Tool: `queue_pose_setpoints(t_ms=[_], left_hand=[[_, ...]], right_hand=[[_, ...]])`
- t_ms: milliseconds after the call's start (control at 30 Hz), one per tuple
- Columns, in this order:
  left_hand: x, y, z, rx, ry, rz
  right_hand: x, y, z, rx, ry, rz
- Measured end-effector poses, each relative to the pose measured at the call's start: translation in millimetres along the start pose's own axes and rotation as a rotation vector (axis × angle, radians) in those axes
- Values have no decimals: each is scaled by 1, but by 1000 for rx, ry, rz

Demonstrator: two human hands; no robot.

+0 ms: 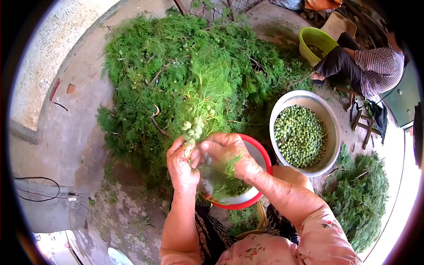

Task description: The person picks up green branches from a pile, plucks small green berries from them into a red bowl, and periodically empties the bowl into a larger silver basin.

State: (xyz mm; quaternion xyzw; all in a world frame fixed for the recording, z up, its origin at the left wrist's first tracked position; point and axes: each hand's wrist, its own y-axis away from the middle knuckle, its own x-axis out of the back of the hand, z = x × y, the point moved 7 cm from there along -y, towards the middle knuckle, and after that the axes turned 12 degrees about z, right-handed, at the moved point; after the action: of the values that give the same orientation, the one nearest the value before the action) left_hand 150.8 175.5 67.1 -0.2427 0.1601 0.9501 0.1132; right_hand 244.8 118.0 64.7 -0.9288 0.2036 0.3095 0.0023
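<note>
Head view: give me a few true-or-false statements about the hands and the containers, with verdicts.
1. The left hand and right hand both grip a leafy sprig. True.
2. The metal basin is empty. False: the basin is full of green berries.
3. The hands are above a red-rimmed bowl. True.
4. The other person sits beside a blue bucket. False: that bucket is green.

Head-worn view, steeply down, near hands (229, 155)
</note>
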Motion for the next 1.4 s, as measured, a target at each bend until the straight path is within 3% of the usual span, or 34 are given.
queue_pose_setpoints(t_ms=[100,167,267,400,500,600,733,833,967,1067,1100,1233,1300,1367,1400], left_hand=[[15,-8,3,15,-43,-8],[15,-3,8,52,-24,-25],[15,1,8,83,-38,-39],[10,7,7,81,-53,-87],[9,10,4,82,-73,-92],[9,11,-2,98,-116,-118],[10,13,-5,118,-135,-164],[9,14,2,105,-136,-184],[18,11,6,118,-108,-162],[24,15,16,88,-135,-80],[27,16,21,96,-87,-92],[43,13,30,98,-9,-21],[44,14,34,92,30,-32],[51,11,35,71,55,-14],[55,10,34,63,62,-5]], right_hand=[[25,5,-12,-143,157,226],[37,-2,-21,-21,-43,256],[46,-4,-33,-112,-190,284],[40,-10,-37,-20,56,363],[34,-13,-36,36,106,318],[35,-19,-34,225,161,264],[35,-21,-32,191,93,207],[35,-21,-23,-19,48,209],[35,-18,-30,115,426,286],[60,-20,-53,430,656,526],[71,-18,-54,195,549,553],[71,-10,-22,-45,385,452],[70,-1,-5,-175,658,335],[67,4,5,-95,895,161],[63,4,4,111,1021,38]])
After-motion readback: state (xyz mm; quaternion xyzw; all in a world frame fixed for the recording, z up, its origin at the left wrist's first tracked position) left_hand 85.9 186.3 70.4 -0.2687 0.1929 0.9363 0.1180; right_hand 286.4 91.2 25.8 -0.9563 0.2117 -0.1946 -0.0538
